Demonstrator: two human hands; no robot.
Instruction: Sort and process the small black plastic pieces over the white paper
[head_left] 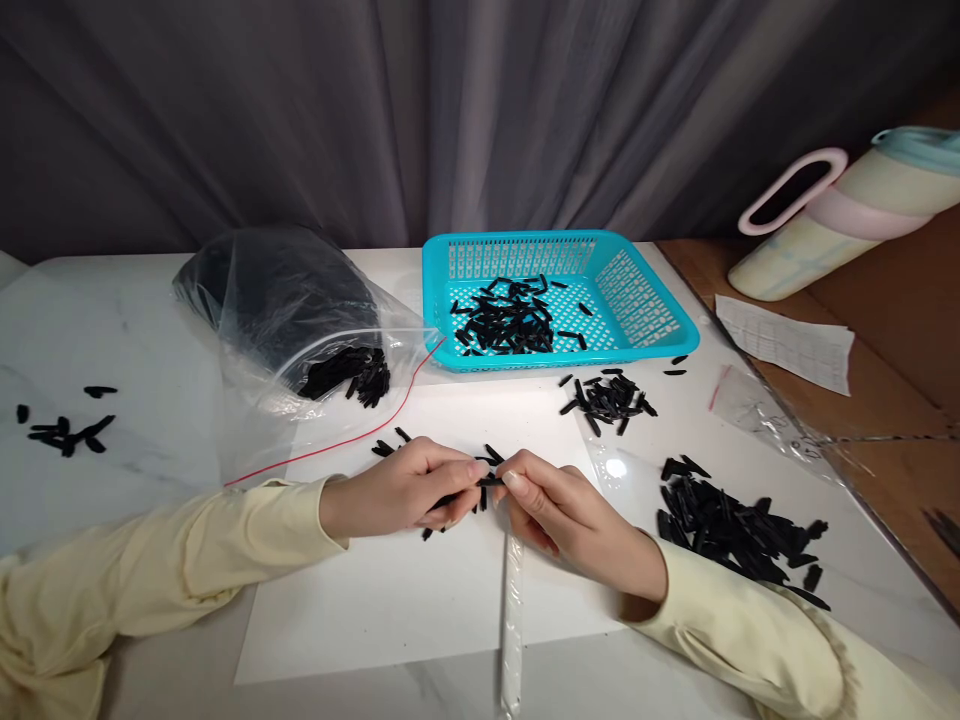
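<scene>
Over a white sheet of paper (375, 610), my left hand (412, 485) and my right hand (574, 515) meet fingertip to fingertip. Both pinch one small, thin black strip (491, 482); its exact kind I cannot make out. More black strips (388, 447) lie on the paper behind and under the left hand, partly hidden by it. A narrow white rod (512, 620), seemingly wrapped in clear plastic, runs from beneath my right hand toward the near edge.
A clear zip bag (300, 300) full of black pieces lies back left. A blue basket (660, 345) holds more. Loose piles sit right of centre (611, 398), at the right (739, 525) and far left (71, 435). A bottle (840, 220) and printed paper (787, 340) are back right.
</scene>
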